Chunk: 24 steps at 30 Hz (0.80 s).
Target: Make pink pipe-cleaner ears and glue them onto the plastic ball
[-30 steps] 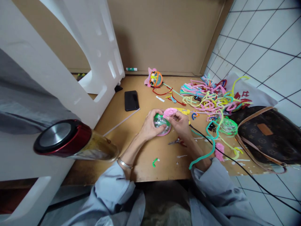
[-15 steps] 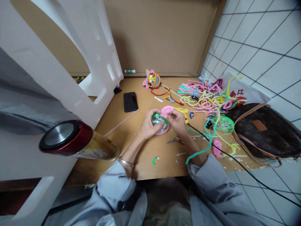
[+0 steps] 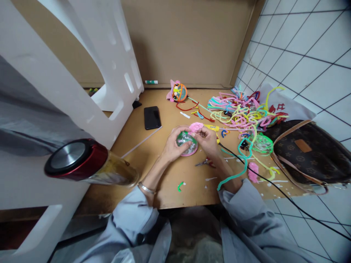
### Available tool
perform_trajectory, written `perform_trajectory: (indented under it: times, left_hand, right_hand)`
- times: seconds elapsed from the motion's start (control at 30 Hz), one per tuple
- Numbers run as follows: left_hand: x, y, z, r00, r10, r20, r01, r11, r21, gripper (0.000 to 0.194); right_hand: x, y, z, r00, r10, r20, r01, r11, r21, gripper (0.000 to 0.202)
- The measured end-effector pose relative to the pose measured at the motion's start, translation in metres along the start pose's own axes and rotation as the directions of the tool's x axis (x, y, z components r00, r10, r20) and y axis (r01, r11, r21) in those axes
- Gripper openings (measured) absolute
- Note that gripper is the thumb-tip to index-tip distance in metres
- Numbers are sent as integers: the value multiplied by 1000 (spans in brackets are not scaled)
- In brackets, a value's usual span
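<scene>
My left hand (image 3: 174, 144) is wrapped round a clear ball (image 3: 188, 147) banded with green and pink pipe cleaner. At the ball's upper right, my right hand (image 3: 206, 139) pinches a fluffy pink pipe-cleaner piece (image 3: 196, 127) against its edge. The right fingertips partly cover where the two meet, so I cannot tell whether they are joined. Scissors (image 3: 204, 163) lie on the table below my right wrist. Behind that hand is a yellow glue gun (image 3: 212, 128), partly hidden. A second pink fluffy piece (image 3: 253, 172) rests to the right of my right forearm.
A finished-looking ball figure (image 3: 178, 92) sits at the back. Tangled pipe cleaners (image 3: 241, 113), a green-wrapped ball (image 3: 262, 143) and a brown handbag (image 3: 312, 153) crowd the right. A black cord (image 3: 263, 182) crosses there. At left are a phone (image 3: 152, 118) and a tall bottle (image 3: 93, 164).
Both hands hold nearly the same pose. The pink piece has shifted very slightly to the right at the ball's edge.
</scene>
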<state>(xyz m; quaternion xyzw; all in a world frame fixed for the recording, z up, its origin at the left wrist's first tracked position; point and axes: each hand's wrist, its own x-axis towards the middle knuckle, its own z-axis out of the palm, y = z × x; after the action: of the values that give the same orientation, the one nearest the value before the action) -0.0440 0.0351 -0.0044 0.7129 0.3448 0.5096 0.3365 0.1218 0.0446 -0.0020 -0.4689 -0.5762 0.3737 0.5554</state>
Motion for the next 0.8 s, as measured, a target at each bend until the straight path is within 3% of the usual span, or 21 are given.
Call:
perform_trajectory:
  times: [0.33, 0.8]
  left_hand:
    - [0, -2, -4, 999, 42, 34, -45, 996, 77, 39]
    - [3, -3, -5, 997, 68, 30, -69, 997, 42, 34]
  right_hand:
    - [2, 2, -1, 1000, -7, 16, 7, 1000, 12, 24]
    - [3, 6, 0, 1000, -6, 16, 6, 1000, 20, 25]
